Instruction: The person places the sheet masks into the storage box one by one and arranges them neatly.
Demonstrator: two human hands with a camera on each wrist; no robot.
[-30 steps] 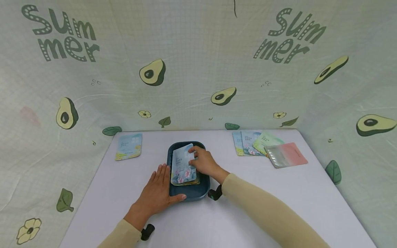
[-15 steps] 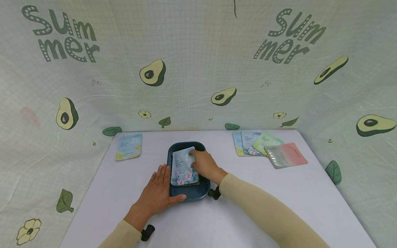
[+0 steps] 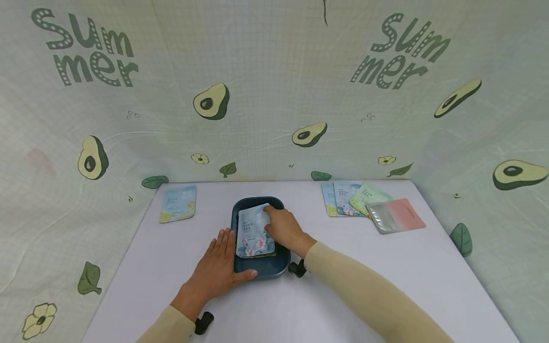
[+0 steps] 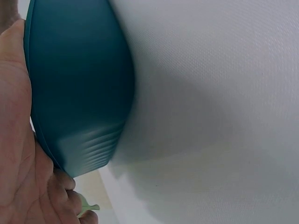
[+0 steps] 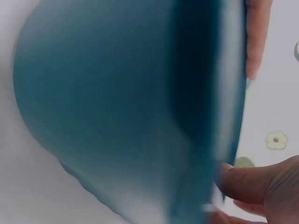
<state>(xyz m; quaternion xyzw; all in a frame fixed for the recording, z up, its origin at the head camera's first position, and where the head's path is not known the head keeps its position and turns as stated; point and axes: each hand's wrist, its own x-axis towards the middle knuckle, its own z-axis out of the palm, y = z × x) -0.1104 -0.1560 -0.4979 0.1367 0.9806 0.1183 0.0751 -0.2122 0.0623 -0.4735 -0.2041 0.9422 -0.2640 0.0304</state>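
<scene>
A dark blue tray sits mid-table with a small pile of flat packets in it. The top one is a pale blue sheet mask packet with pink flowers, and the yellowish edge of another peeks out below it. My right hand pinches the top packet at its upper right edge; in the right wrist view the thumb shows at the tray's far end. With straight fingers, my left hand lies along the tray's left side, its thumb over the near left corner. In the left wrist view the palm rests against the tray wall.
One blue packet lies at the back left of the white table. Several overlapping packets, among them a green one and a pink-and-silver one, lie at the back right. A printed cloth hangs behind.
My right hand has brought the flowered packet down flat onto the pile and shifted it slightly towards me. The left hand has stayed at the tray.
</scene>
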